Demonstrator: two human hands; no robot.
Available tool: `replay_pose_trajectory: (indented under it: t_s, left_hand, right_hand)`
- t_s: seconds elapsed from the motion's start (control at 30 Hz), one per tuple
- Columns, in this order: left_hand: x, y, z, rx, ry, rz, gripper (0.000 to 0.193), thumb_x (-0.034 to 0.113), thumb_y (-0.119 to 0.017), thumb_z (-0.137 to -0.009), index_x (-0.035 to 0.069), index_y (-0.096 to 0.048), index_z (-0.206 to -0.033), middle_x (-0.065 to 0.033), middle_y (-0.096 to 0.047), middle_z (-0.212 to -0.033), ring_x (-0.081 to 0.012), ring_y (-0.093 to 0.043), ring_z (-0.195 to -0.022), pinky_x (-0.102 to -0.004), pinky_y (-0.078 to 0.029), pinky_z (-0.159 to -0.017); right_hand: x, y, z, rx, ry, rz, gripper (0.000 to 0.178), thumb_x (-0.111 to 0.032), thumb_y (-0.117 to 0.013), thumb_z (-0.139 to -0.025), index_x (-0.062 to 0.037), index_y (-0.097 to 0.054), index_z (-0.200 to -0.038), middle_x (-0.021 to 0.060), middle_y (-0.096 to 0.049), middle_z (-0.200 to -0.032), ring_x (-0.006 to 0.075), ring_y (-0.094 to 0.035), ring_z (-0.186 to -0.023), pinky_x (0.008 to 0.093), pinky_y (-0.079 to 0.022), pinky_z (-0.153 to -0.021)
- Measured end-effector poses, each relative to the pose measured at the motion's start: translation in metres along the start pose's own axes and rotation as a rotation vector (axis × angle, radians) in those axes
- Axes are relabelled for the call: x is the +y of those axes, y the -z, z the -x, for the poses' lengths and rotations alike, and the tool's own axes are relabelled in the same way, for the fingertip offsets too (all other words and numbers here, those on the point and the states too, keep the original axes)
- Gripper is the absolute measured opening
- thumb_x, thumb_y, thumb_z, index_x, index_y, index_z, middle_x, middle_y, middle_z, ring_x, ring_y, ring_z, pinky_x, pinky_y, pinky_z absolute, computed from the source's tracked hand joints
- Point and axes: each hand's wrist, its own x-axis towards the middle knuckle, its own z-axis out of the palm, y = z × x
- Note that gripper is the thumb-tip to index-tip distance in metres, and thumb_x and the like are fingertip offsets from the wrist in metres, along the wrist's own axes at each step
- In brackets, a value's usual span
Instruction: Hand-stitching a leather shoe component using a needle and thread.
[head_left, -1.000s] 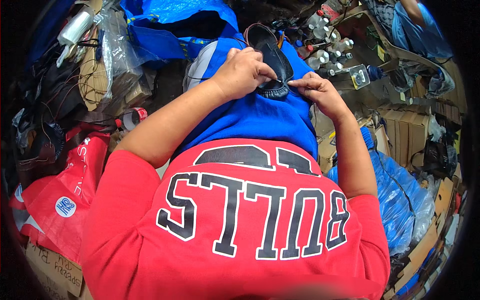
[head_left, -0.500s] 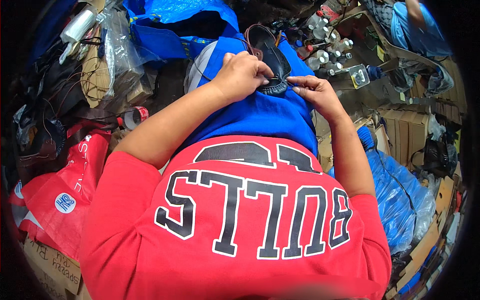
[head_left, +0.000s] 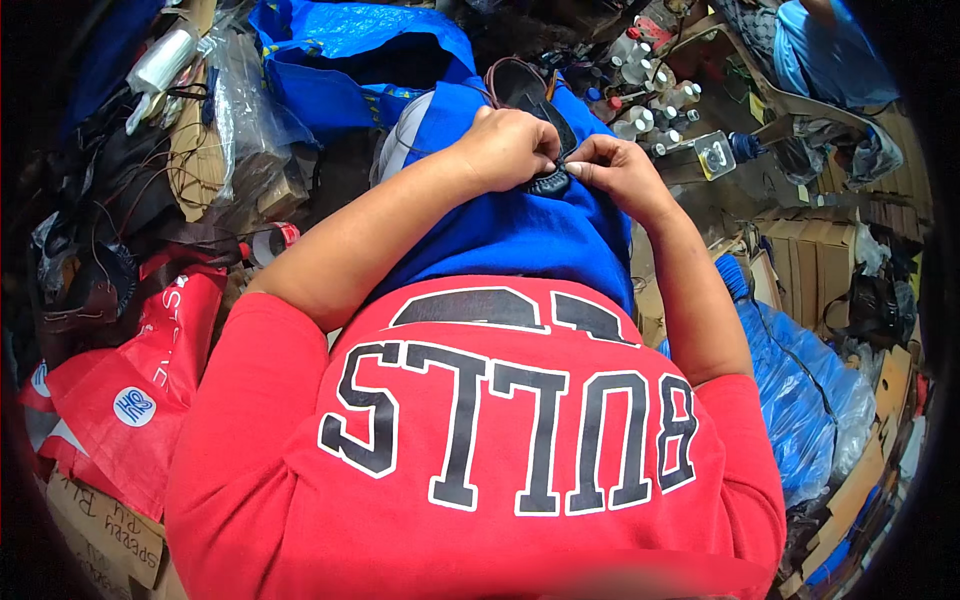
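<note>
A black leather shoe (head_left: 549, 184) with puckered stitching round its toe and a brown lace near its opening rests on the blue cloth (head_left: 480, 235) over my lap. My left hand (head_left: 512, 148) is closed at the shoe's toe part, its fingertips pressed together on the leather. Right beside it, my right hand (head_left: 618, 176) pinches thumb against fingers at the toe seam. Whatever is in that pinch is too small to make out. My two hands almost touch and cover much of the shoe's front.
Beyond my lap lies a blue bag (head_left: 365, 50). Several capped bottles (head_left: 655, 100) stand at the far right. A red bag (head_left: 130, 370) and another dark shoe (head_left: 95, 285) lie at left. Blue plastic wrapping (head_left: 800, 390) and cardboard (head_left: 810, 260) sit at right.
My right hand has moved left and closed its fingers at the seam. My left hand has shifted slightly right and nearer, so the two hands are closer together.
</note>
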Motion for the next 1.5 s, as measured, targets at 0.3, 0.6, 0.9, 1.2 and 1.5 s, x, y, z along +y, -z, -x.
replay_pose_trajectory:
  t_s: [0.3,0.6,0.9,1.2,1.5]
  left_hand:
    - [-0.004,0.017,0.016,-0.033,-0.074,-0.159,0.007,0.014,-0.063,-0.079,0.01,-0.063,-0.085,-0.0092,-0.063,-0.079,-0.0273,-0.059,-0.084,-0.0404,-0.043,-0.074]
    - [0.002,0.007,0.002,-0.099,-0.14,-0.062,0.013,0.01,-0.057,-0.082,0.003,-0.06,-0.093,-0.0198,-0.064,-0.084,-0.0366,-0.062,-0.082,-0.0422,-0.049,-0.07]
    - [0.005,0.011,0.002,-0.147,-0.183,-0.156,0.013,0.011,-0.057,-0.082,0.005,-0.059,-0.093,-0.0195,-0.063,-0.082,-0.0377,-0.062,-0.081,-0.0451,-0.048,-0.069]
    - [-0.004,0.01,0.004,-0.09,-0.267,-0.183,0.01,0.016,-0.055,-0.082,0.01,-0.059,-0.089,-0.0158,-0.064,-0.076,-0.0354,-0.062,-0.076,-0.0466,-0.046,-0.066]
    - [-0.032,0.046,0.04,-0.012,-0.337,-0.525,0.003,0.014,-0.056,-0.083,0.014,-0.056,-0.085,-0.0057,-0.061,-0.081,-0.0227,-0.056,-0.087,-0.0376,-0.036,-0.078]
  right_hand:
    - [0.012,0.016,0.015,0.018,0.036,-0.227,0.011,-0.014,-0.069,-0.082,-0.0057,-0.062,-0.084,-0.0021,-0.059,-0.085,0.0064,-0.051,-0.08,0.0215,-0.041,-0.073]
    - [0.013,0.03,0.049,0.135,0.113,-0.119,0.01,-0.011,-0.071,-0.079,-0.0022,-0.066,-0.08,0.0011,-0.055,-0.088,0.0099,-0.053,-0.081,0.024,-0.043,-0.073]
    - [0.009,0.041,0.005,0.538,0.108,0.634,0.017,-0.017,-0.068,-0.077,-0.0068,-0.067,-0.09,0.0077,-0.054,-0.102,0.0236,-0.057,-0.087,0.0339,-0.048,-0.076]
    - [-0.044,-0.005,0.02,0.061,0.427,1.284,0.008,-0.015,-0.056,-0.082,-0.0138,-0.058,-0.09,0.0042,-0.062,-0.085,0.0241,-0.057,-0.091,0.0387,-0.038,-0.085]
    - [-0.008,0.018,0.02,0.071,0.469,1.167,0.011,-0.009,-0.052,-0.08,-0.0138,-0.055,-0.089,0.0068,-0.062,-0.079,0.0269,-0.056,-0.086,0.0384,-0.039,-0.082]
